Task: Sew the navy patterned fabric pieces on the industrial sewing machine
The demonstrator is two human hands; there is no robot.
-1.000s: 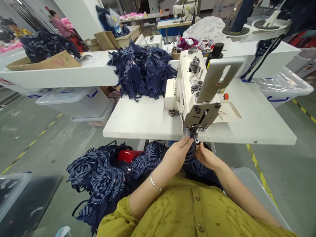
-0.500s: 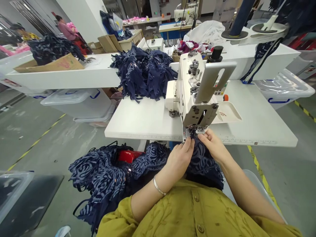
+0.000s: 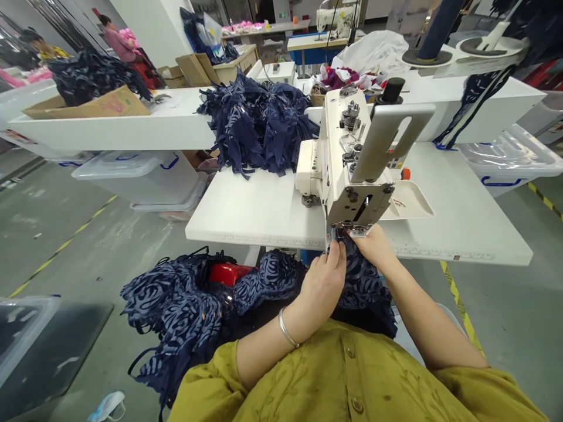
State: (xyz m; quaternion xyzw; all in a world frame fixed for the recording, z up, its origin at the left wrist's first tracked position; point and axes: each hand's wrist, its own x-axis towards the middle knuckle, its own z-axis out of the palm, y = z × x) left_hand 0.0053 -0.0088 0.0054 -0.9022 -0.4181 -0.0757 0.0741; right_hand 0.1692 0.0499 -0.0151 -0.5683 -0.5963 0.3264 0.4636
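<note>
Navy patterned bras lie joined in a heap below the table edge, with a rounded cup showing on one bra (image 3: 278, 274). My left hand (image 3: 323, 274) is closed, its fingertips pinching navy fabric just in front of the needle area of the cream sewing machine (image 3: 335, 126). On the other side of the needle, my right hand (image 3: 375, 247) holds the same piece's edge, its fingertips partly hidden under the machine head. The held bra (image 3: 358, 275) hangs between my hands down onto my lap. The stitching spot itself is mostly hidden by metal parts.
A pile of navy straps and fabric (image 3: 264, 126) sits left of the machine on the white table (image 3: 250, 205). At the machine's right is a small cream tray (image 3: 413, 202). Lidded plastic bins (image 3: 141, 181) stand beneath the shelf. Two people work far left.
My right hand has moved slightly left and inward, its fingertips now further under the machine head. My left hand stays at the fabric. The whole view has shifted slightly.
</note>
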